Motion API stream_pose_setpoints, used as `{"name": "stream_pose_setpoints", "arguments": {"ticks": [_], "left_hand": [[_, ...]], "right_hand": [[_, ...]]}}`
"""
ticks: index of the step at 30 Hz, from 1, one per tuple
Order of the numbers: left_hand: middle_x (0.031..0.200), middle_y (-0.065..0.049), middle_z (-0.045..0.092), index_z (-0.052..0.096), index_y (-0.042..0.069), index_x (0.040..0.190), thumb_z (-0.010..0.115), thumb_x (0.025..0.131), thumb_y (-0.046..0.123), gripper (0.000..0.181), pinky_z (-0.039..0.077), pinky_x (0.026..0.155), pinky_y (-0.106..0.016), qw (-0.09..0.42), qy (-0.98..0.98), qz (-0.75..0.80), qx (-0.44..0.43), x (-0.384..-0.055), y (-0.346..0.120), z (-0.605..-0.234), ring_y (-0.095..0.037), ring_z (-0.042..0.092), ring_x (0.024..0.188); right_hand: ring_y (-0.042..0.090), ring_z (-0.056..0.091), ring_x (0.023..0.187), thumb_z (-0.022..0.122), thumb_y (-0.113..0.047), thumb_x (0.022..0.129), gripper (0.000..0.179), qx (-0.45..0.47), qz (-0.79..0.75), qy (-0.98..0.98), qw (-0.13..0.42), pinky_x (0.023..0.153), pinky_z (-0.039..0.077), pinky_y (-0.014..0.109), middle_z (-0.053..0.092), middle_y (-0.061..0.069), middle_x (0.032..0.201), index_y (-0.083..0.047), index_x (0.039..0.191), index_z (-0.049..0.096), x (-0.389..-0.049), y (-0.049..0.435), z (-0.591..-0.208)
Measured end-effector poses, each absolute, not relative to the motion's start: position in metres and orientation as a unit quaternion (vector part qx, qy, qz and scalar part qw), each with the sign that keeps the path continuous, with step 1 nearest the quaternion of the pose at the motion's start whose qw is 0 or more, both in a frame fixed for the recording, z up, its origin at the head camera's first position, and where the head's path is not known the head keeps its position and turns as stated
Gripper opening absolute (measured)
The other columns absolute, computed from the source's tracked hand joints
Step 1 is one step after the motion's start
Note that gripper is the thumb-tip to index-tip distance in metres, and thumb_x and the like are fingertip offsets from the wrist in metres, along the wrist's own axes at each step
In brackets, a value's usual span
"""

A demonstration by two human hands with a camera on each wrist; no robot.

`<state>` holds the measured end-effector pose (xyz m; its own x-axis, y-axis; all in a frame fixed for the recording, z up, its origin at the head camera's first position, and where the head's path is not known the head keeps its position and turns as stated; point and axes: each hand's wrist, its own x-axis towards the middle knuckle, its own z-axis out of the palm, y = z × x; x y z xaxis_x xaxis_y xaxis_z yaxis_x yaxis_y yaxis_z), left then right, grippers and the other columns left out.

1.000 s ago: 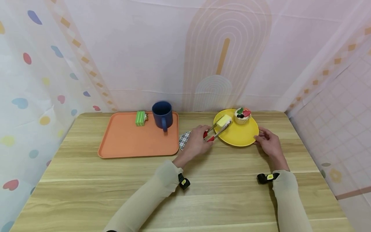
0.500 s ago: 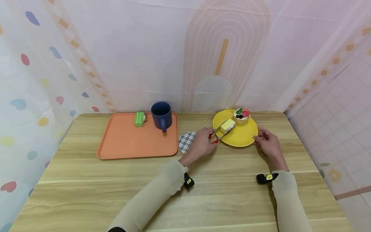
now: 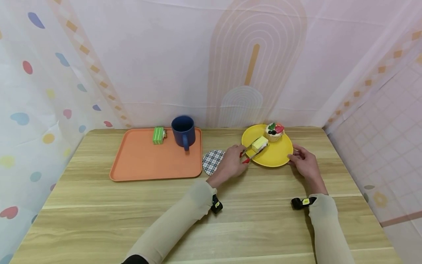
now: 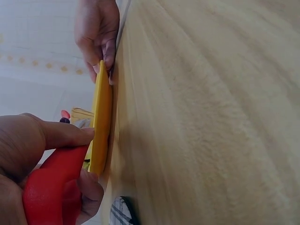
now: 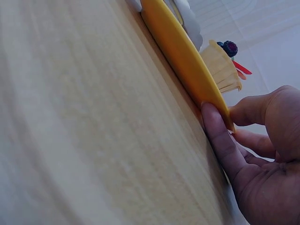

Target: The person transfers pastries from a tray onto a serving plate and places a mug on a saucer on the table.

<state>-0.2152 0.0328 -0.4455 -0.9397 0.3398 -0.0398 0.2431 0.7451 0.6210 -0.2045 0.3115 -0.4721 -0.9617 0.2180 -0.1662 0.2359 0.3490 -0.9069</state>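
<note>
My left hand (image 3: 231,162) grips a pair of tongs (image 3: 246,160) with red handles, whose metal arms lie on either side of a yellow cake slice (image 3: 259,143). The slice is over the left part of a yellow plate (image 3: 277,157). At the plate's right rim, my right hand (image 3: 306,163) pinches the edge, thumb and fingers on opposite sides in the right wrist view. A cupcake (image 3: 273,134) topped with berries and a green leaf sits at the back of the plate. The left wrist view shows the red handle (image 4: 51,187) within the left fingers.
On the left, an orange tray (image 3: 148,161) bears a dark blue mug (image 3: 183,130) and a green cake slice (image 3: 158,135). A checked round coaster (image 3: 211,161) lies between tray and plate, partly behind my left hand. A patterned cloth wall (image 3: 158,66) rises behind the table.
My left hand has shifted slightly right and toward the table's front with the tongs and the yellow cake slice, uncovering more of the coaster. The right hand stays on the plate.
</note>
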Motion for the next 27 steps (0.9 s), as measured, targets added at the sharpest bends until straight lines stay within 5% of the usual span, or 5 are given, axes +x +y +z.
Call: {"name": "stream_pose_setpoints", "arguments": {"ticks": [9,27], "left_hand": [[0.128,-0.009,0.062,0.058,0.009,0.141,0.077,0.090,0.019,0.055,0.053,0.095,-0.037,0.081,0.933,0.317,0.150,-0.2169,0.0364,-0.4423,-0.020,0.057,0.107],[0.119,-0.007,0.062,0.057,0.012,0.143,0.079,0.088,0.022,0.060,0.052,0.083,-0.033,0.062,0.931,0.328,0.150,-0.2107,0.0298,-0.4377,-0.019,0.056,0.098]], "right_hand": [[-0.008,0.060,0.084,0.058,-0.011,0.104,0.058,0.140,-0.551,0.822,0.011,0.076,0.057,0.016,0.055,0.016,0.128,-0.004,0.158,0.036,-0.2038,0.3106,-0.4718],[-0.008,0.059,0.084,0.058,-0.011,0.104,0.058,0.140,-0.552,0.822,0.008,0.076,0.057,0.015,0.055,0.018,0.130,-0.004,0.158,0.037,-0.2045,0.3108,-0.4716]]}}
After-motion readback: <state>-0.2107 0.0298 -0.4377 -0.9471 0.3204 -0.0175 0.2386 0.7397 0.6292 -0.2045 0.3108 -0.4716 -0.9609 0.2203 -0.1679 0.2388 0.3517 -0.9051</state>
